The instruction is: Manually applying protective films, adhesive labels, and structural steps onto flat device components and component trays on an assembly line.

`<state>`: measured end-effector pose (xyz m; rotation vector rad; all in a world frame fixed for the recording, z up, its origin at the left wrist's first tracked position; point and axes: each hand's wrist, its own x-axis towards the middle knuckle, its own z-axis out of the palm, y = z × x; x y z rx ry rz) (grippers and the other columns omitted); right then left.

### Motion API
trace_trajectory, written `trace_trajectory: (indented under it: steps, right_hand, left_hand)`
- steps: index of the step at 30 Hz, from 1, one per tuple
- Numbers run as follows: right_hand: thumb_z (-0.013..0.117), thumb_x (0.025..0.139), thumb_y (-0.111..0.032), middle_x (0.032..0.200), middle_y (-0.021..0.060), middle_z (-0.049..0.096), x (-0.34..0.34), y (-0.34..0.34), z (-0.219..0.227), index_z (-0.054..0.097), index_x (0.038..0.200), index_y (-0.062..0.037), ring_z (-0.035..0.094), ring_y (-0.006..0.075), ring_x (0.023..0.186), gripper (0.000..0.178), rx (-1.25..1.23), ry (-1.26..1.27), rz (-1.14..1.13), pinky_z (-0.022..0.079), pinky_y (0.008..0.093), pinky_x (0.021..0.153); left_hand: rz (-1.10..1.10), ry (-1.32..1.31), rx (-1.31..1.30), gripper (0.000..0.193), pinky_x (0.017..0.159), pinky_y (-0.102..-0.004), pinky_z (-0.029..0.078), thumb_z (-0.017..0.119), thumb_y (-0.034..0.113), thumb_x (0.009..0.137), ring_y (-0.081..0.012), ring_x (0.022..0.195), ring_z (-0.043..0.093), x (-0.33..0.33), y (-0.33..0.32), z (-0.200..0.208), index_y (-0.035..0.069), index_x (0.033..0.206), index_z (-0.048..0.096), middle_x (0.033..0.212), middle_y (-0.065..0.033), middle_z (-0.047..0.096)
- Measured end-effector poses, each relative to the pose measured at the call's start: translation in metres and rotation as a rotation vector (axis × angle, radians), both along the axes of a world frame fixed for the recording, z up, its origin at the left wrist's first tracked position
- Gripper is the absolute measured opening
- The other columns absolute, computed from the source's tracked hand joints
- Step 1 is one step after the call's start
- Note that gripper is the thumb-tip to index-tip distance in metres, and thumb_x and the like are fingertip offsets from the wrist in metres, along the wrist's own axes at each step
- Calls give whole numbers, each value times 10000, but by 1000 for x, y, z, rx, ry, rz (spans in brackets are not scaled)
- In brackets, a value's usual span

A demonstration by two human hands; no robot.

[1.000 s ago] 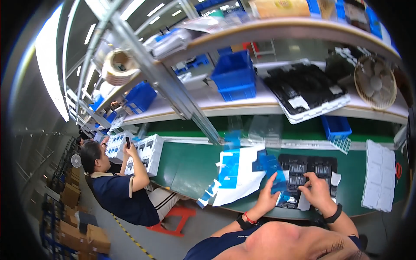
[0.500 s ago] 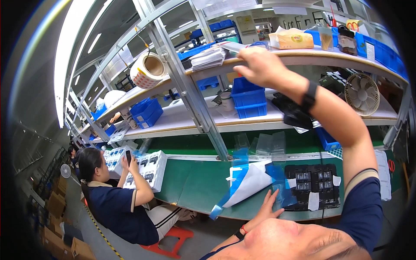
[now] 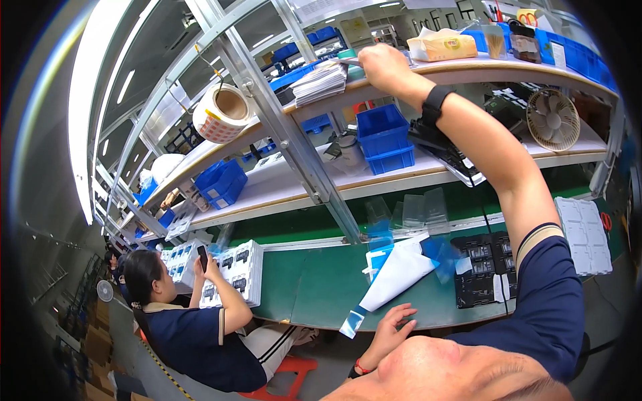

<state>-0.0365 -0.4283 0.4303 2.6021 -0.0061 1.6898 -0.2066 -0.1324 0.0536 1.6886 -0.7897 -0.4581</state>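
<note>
My right hand [image 3: 386, 67] reaches up to the upper shelf, its fingers closed on a thin, flat, greyish piece [image 3: 350, 61], its kind unclear. This piece lies over or just above a stack of papers [image 3: 319, 84]. Down at the bench edge, my left hand [image 3: 390, 332] is open, fingers stretched and slightly apart, holding nothing. Just beyond it is a white sheet [image 3: 399, 273] with blue film [image 3: 440, 257] around it, one end pointing toward the bench edge. To the right lies a black tray [image 3: 476, 281] of small dark parts, partly behind my right arm.
A metal post [image 3: 294, 144] rises left of my right arm. Blue bins [image 3: 384, 137] and a fan [image 3: 553, 120] stand on the lower shelf. A tape roll [image 3: 221, 113] hangs at left. A seated co-worker [image 3: 194, 321] holds a phone beside white trays [image 3: 241, 274].
My left hand has come away from the blue film toward the bench edge. My right hand is still at the papers, its flat piece now tilted edge-on. The whole view has shifted slightly.
</note>
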Motion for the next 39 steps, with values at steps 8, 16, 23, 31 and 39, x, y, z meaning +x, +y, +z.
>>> trace_trajectory:
  steps: [8, 16, 23, 31, 39]
  right_hand:
    - [715, 745, -255, 793, 162, 640, -5, -25, 21, 662, 717, -27, 619, 335, 771, 235, 62, 145, 42, 489, 419, 690]
    - [639, 806, -94, 835, 122, 651, -116, -20, -9, 641, 862, -69, 617, 304, 783, 62, -123, -499, 308, 491, 363, 683]
    - [610, 593, 77, 812, 108, 661, -276, -12, -175, 619, 758, -18, 615, 300, 784, 191, -73, -50, 447, 483, 386, 704]
    - [584, 614, 68, 994, 76, 678, -334, -61, -301, 653, 777, -65, 557, 319, 1029, 221, 332, 484, 505, 441, 411, 867]
    - [539, 696, 79, 1137, 139, 610, -339, -99, -321, 682, 973, -53, 523, 340, 1102, 338, 504, 454, 134, 391, 433, 934]
  left_hand:
    - [-15, 22, 36, 234, 897, -294, 473, 632, 101, 873, -180, 1106, 546, 4, 11, 4, 38, 1098, 642, 1250, -99, 534]
    - [-86, -150, -88, 170, 789, -284, 493, 622, 69, 858, -187, 952, 616, -3, -14, 21, 11, 1012, 663, 1028, -110, 655]
    - [-248, 307, -423, 512, 883, -360, 474, 528, 255, 949, -246, 1047, 588, -2, -70, 27, 40, 1375, 345, 1177, -179, 575]
    - [9, 638, -700, 678, 941, -374, 471, 509, 52, 931, -232, 1130, 542, 6, -163, 14, 83, 1459, 84, 1270, -160, 495]
    - [118, 626, -495, 552, 935, -313, 472, 541, -95, 862, -181, 1089, 556, -20, -233, 9, -7, 1357, 317, 1230, -143, 524]
